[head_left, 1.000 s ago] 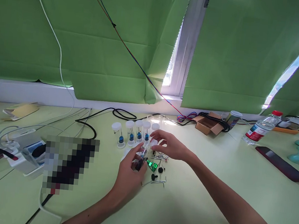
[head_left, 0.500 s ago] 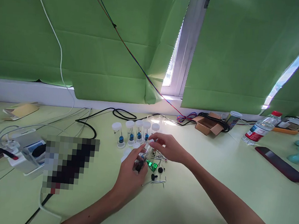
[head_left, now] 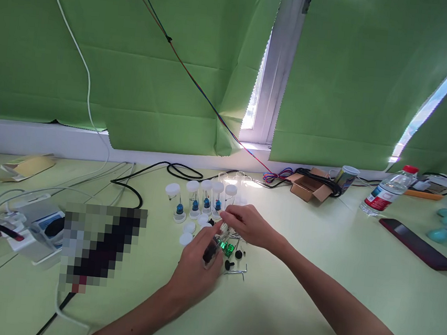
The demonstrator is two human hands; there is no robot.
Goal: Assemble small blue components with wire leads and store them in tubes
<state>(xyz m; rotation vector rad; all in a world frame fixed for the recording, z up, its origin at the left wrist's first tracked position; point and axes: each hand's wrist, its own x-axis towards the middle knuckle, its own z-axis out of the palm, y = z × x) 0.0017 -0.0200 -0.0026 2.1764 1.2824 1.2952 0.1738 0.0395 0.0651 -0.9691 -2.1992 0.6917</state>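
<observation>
My left hand (head_left: 194,262) is wrapped round a clear tube (head_left: 210,251) with a dark part inside. The fingers mostly cover the tube. At its upper end my right hand (head_left: 246,224) is closed, thumb and fingertips pressed together; what they pinch is hidden. Beside the hands lie green parts (head_left: 227,248), round black knobs (head_left: 238,254), and thin bent metal rods (head_left: 236,272). Just behind, several clear tubes with white caps stand upright with blue parts inside, such as the leftmost tube (head_left: 179,205). White round caps (head_left: 186,238) lie left of my fingers.
A cardboard box (head_left: 309,186) with black cable, a can (head_left: 346,179), and a water bottle (head_left: 389,191) are at the back right. A dark red flat case (head_left: 417,244) lies at right. Cables and a white power adapter (head_left: 39,229) occupy the left.
My left hand has turned and lowered the tube slightly, hiding more of it. My right fingers have closed together at its upper end. White caps on the table show more fully.
</observation>
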